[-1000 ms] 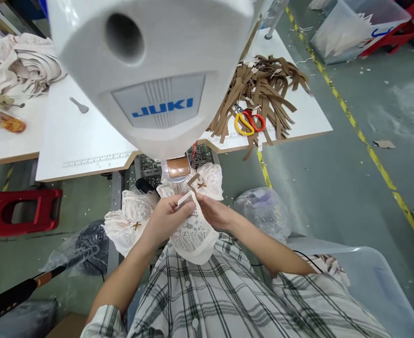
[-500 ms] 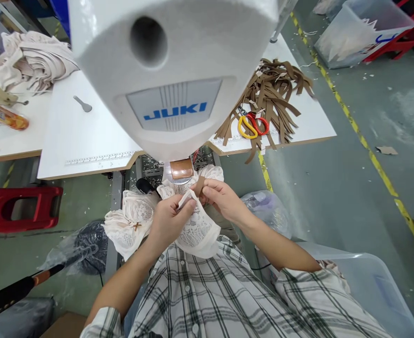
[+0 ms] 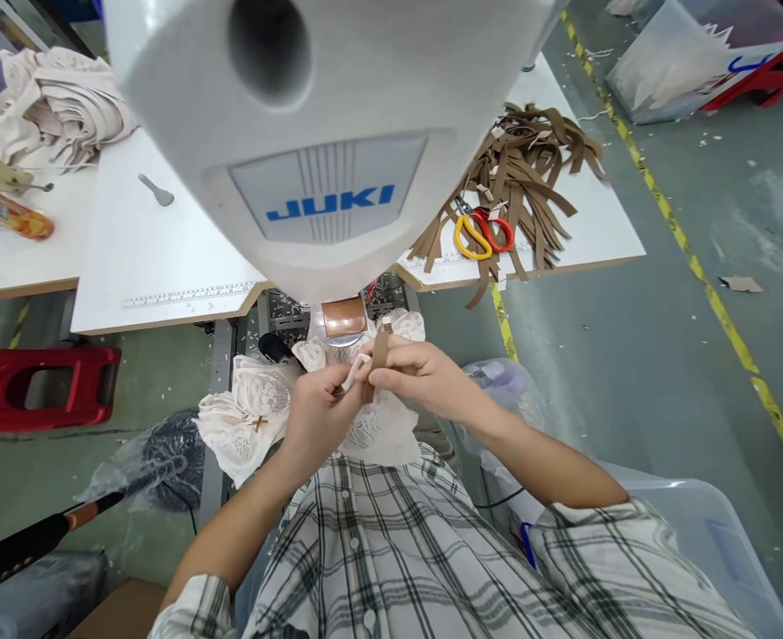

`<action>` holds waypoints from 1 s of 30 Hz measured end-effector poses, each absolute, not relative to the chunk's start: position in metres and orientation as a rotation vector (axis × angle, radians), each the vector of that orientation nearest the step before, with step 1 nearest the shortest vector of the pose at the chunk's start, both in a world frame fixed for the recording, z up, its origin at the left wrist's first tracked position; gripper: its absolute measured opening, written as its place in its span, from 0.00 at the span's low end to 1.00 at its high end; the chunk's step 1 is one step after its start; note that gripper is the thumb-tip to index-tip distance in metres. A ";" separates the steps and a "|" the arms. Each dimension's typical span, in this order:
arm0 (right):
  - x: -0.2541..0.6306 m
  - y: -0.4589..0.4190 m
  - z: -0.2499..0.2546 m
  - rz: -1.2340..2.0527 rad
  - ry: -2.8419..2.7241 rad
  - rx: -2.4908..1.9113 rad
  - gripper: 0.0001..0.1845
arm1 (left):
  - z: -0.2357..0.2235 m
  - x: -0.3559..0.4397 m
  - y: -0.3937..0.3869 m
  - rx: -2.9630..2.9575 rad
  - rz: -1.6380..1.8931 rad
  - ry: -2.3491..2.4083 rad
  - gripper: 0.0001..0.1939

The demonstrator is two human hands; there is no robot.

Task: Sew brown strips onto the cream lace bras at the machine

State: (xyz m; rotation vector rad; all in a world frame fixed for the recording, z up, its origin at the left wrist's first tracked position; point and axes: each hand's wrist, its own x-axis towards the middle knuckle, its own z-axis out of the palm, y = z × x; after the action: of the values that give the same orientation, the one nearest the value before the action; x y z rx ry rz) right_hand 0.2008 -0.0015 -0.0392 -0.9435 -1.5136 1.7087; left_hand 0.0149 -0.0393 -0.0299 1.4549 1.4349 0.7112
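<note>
A white lace garment (image 3: 258, 413) lies bunched in my lap, just under the head of a white JUKI sewing machine (image 3: 325, 133). My left hand (image 3: 318, 417) is closed, pinching a small white tab at the garment's edge. My right hand (image 3: 418, 377) is closed on a short brown strap (image 3: 379, 351), held upright against that tab. The two hands touch at the fingertips, right in front of the machine's copper-coloured foot (image 3: 344, 318).
Behind the machine is a white table (image 3: 165, 266) carrying a heap of brown straps (image 3: 518, 177) and yellow-and-red scissors (image 3: 481, 235). Pale folded fabric (image 3: 51, 106) sits at the far left. A red stool (image 3: 38, 386) stands at left, clear plastic bins (image 3: 704, 541) at right.
My right hand has brought the brown strap up and over to the left hand's tab. Both hands have risen slightly toward the machine foot, and the lace has bunched closer under them.
</note>
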 end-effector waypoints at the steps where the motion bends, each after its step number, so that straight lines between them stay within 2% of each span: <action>1: 0.198 -0.003 -0.037 1.649 -1.543 -0.957 0.10 | -0.030 0.015 -0.039 1.488 0.705 1.420 0.24; 4: 0.195 -0.007 -0.034 1.543 -1.497 -0.998 0.10 | -0.034 0.013 -0.040 1.631 0.753 1.330 0.22; 9: 0.199 0.005 -0.039 1.616 -1.347 -1.034 0.11 | -0.048 0.012 -0.047 1.730 0.924 1.397 0.12; 14: 0.204 0.042 -0.040 1.743 -1.166 -1.075 0.18 | -0.043 0.005 -0.037 2.028 0.918 1.446 0.16; 17: 0.204 0.066 -0.042 1.602 -1.278 -1.098 0.20 | -0.028 -0.001 -0.022 2.051 0.890 1.468 0.15; 24: 0.185 0.098 -0.045 1.099 -1.567 -1.094 0.10 | -0.009 -0.003 -0.009 1.757 0.788 1.568 0.16; 30: 0.169 0.105 -0.038 1.097 -1.620 -1.082 0.09 | -0.005 -0.005 -0.010 1.727 0.741 1.531 0.16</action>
State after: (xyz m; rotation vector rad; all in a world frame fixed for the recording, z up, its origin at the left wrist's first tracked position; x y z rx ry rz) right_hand 0.1694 0.1046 -0.0379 -1.0825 -1.6201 1.0974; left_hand -0.0045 -0.0098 -0.0050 1.7268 1.5313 0.7410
